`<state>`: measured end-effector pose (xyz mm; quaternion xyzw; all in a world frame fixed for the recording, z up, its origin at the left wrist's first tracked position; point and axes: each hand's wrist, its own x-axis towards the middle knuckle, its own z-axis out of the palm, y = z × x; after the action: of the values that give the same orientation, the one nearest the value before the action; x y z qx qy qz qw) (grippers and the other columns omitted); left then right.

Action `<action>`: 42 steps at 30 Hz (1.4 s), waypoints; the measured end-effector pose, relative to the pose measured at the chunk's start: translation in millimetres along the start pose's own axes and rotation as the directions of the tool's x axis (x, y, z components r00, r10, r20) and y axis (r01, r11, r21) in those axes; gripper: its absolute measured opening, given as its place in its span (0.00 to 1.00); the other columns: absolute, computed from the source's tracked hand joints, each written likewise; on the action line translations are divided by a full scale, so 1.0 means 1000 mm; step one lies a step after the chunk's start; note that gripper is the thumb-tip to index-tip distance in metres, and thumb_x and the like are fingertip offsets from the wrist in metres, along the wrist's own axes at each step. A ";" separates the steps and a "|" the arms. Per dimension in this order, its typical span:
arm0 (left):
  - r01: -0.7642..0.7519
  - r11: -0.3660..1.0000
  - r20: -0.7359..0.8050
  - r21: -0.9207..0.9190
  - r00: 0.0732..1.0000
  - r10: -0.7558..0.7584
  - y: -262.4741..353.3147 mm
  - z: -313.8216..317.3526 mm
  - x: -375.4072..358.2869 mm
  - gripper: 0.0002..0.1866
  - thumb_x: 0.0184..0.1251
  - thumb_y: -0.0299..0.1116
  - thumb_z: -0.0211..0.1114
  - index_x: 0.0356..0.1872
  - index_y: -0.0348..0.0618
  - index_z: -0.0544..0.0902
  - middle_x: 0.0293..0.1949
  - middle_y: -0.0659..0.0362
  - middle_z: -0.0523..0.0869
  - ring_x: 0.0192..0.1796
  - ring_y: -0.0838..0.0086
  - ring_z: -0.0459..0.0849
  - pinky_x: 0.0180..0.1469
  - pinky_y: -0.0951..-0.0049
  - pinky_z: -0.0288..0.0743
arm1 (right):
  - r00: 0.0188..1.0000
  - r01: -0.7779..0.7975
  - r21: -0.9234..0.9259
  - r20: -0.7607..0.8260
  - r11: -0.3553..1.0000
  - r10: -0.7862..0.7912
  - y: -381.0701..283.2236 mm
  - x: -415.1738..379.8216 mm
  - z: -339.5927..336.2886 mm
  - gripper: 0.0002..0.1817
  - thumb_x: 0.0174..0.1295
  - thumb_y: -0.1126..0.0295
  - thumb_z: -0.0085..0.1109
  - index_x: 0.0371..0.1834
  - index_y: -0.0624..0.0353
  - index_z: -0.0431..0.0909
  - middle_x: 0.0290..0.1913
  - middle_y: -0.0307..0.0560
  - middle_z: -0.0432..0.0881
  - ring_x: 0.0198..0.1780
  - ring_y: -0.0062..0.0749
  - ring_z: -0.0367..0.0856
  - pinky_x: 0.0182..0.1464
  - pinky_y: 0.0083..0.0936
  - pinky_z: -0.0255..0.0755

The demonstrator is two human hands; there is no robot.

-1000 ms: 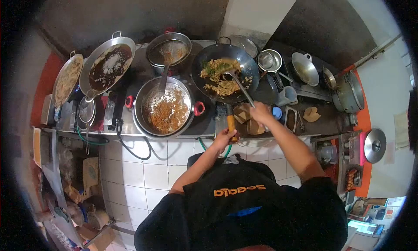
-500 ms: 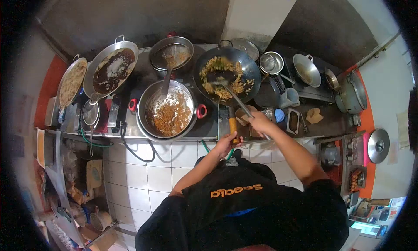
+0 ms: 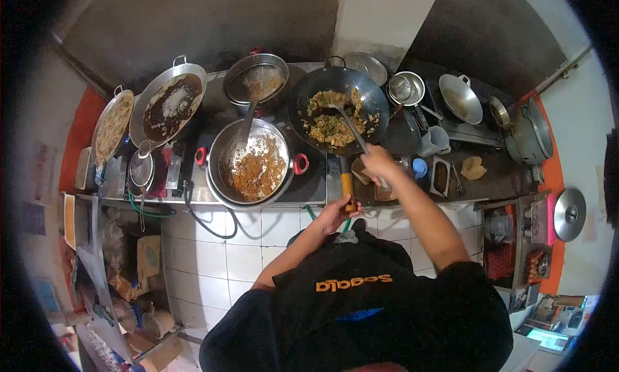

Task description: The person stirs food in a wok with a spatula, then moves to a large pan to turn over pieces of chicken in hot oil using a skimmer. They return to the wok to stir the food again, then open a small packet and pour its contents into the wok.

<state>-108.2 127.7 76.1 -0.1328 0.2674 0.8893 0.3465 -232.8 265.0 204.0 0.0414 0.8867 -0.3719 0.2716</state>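
A dark wok sits on the stove, with fried rice spread over its bottom. My left hand is closed around the wooden handle at the wok's near side. In my right hand is the long metal shaft of a spatula. The spatula's head lies among the food toward the far part of the wok and is blurred by motion. Left of the wok stands a steel strainer pot with red handles, holding brown fried bits.
Farther left are a pan of dark oil and another shallow pan. Behind the pot rests a round sieve. To the right stand a small saucepan, a plastic jug, a light wok and a big pot.
My right hand has moved slightly away from me and left, pushing the spatula head to the wok's far side. Food has shifted toward the near side. My left hand stays on the handle.
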 end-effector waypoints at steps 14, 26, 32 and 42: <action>0.038 0.999 0.010 0.016 0.999 -0.038 0.005 0.001 0.003 0.16 0.69 0.39 0.50 0.49 0.38 0.69 0.44 0.55 0.79 0.49 0.70 0.77 0.56 0.68 0.70 | 0.999 -0.038 0.033 0.015 0.999 0.037 0.006 0.002 0.016 0.20 0.59 0.67 0.48 0.55 0.59 0.65 0.21 0.51 0.77 0.13 0.35 0.75 0.13 0.34 0.69; 0.006 1.000 0.010 -0.004 1.000 -0.006 0.007 -0.005 0.012 0.14 0.67 0.33 0.50 0.48 0.35 0.69 0.42 0.53 0.79 0.46 0.69 0.79 0.54 0.67 0.72 | 0.972 -0.043 -0.384 0.198 0.922 0.128 -0.040 -0.014 -0.200 0.09 0.59 0.71 0.49 0.33 0.67 0.73 0.19 0.44 0.75 0.14 0.23 0.70 0.14 0.23 0.66; -0.039 0.999 0.034 -0.018 0.999 0.040 0.004 -0.008 0.013 0.14 0.67 0.32 0.51 0.48 0.33 0.70 0.42 0.54 0.80 0.45 0.69 0.80 0.54 0.67 0.73 | 0.905 -0.192 -0.481 0.251 0.856 0.344 -0.082 0.001 -0.220 0.06 0.57 0.75 0.44 0.26 0.63 0.71 0.17 0.46 0.74 0.14 0.24 0.68 0.14 0.24 0.64; -0.089 0.996 -0.048 -0.006 0.995 0.089 0.000 -0.006 0.014 0.15 0.68 0.32 0.51 0.52 0.36 0.67 0.42 0.54 0.79 0.44 0.69 0.80 0.52 0.67 0.75 | 0.810 -0.393 -0.628 0.110 0.671 0.577 -0.090 0.039 -0.220 0.11 0.60 0.68 0.43 0.30 0.63 0.73 0.11 0.42 0.64 0.10 0.26 0.62 0.13 0.28 0.59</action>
<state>-118.1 131.6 65.5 -0.1433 0.2774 0.9015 0.2996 -389.8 344.5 368.0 0.1371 0.8600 0.0004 0.4915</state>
